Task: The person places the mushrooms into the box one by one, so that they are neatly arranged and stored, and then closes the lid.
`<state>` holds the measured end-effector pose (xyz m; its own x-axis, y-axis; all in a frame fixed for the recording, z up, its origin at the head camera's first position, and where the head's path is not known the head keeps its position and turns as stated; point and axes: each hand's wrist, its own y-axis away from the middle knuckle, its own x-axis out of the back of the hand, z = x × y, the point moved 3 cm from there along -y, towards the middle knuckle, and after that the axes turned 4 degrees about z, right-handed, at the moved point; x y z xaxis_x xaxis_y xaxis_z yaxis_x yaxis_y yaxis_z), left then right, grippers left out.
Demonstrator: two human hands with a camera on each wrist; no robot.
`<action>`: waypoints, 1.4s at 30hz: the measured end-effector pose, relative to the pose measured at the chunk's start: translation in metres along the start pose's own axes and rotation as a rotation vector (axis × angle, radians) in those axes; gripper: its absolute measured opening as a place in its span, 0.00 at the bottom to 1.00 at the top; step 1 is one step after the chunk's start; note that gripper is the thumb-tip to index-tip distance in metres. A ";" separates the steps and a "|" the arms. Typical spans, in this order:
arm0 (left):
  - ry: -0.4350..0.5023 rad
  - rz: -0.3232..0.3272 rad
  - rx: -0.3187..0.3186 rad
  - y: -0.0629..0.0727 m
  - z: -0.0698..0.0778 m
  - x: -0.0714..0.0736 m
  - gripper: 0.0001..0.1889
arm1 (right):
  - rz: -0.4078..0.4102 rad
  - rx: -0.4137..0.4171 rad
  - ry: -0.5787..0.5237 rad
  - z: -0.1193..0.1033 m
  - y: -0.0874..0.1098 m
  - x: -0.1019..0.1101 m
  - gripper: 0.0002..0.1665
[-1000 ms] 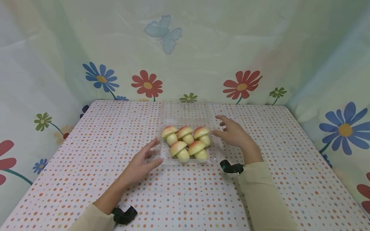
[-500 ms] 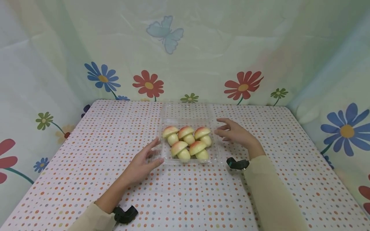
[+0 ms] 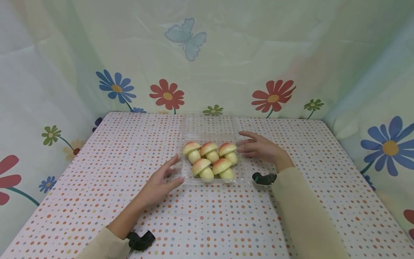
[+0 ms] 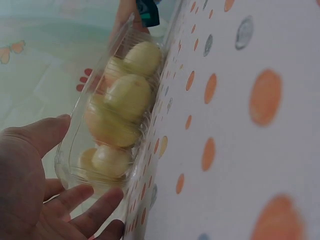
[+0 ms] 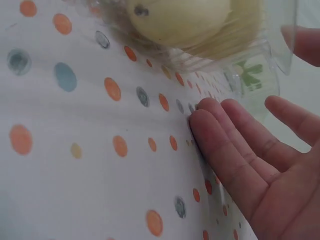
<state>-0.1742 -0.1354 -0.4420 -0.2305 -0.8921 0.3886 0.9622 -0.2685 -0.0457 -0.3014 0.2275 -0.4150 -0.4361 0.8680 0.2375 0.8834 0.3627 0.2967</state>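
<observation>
A clear plastic clamshell box (image 3: pixel 237 177) stands mid-table, its lid (image 3: pixel 210 126) folded back toward the rear. Several pale yellow, mushroom-shaped pieces with reddish caps (image 3: pixel 221 166) lie inside in two rows. My left hand (image 3: pixel 159 185) is at the box's left side, thumb near the front corner, fingers spread and relaxed; in the left wrist view it stands around the box end (image 4: pixel 65 165). On the right side, my right hand (image 3: pixel 261 148) has its fingers extended beside the box wall. The right wrist view shows fingers (image 5: pixel 225 150) low by the cloth; contact is unclear.
A dotted cloth (image 3: pixel 200 223) covers the table. Behind and at both sides hangs a flowered curtain (image 3: pixel 226 54). Each wrist carries a black camera mount, one at the left (image 3: pixel 141 240) and one at the right (image 3: pixel 264 178).
My right hand first drew back rightward from the box, then came in again with its fingers lower and closer together. The left hand and the box have hardly moved.
</observation>
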 end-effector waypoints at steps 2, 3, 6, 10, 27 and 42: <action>-0.002 -0.001 -0.002 0.000 0.000 0.000 0.44 | -0.014 0.000 -0.028 0.000 -0.002 -0.002 0.50; -0.005 0.000 -0.005 0.000 0.000 0.000 0.44 | -0.013 -0.003 -0.034 -0.001 -0.002 -0.002 0.50; -0.006 0.000 -0.009 0.000 -0.001 0.000 0.44 | -0.003 -0.014 -0.059 -0.001 -0.004 -0.003 0.50; -0.001 -0.002 -0.020 -0.001 0.000 0.000 0.44 | 0.009 -0.021 -0.083 0.000 -0.006 -0.002 0.51; -0.004 -0.009 0.002 0.000 0.000 -0.001 0.45 | 0.016 0.002 -0.139 0.001 -0.002 -0.006 0.53; 0.003 -0.003 -0.001 -0.001 -0.002 -0.001 0.45 | 0.066 0.039 -0.131 0.001 0.000 -0.004 0.54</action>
<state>-0.1752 -0.1349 -0.4440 -0.2339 -0.8922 0.3863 0.9613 -0.2718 -0.0458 -0.2996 0.2239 -0.4173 -0.3535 0.9261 0.1318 0.9164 0.3145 0.2478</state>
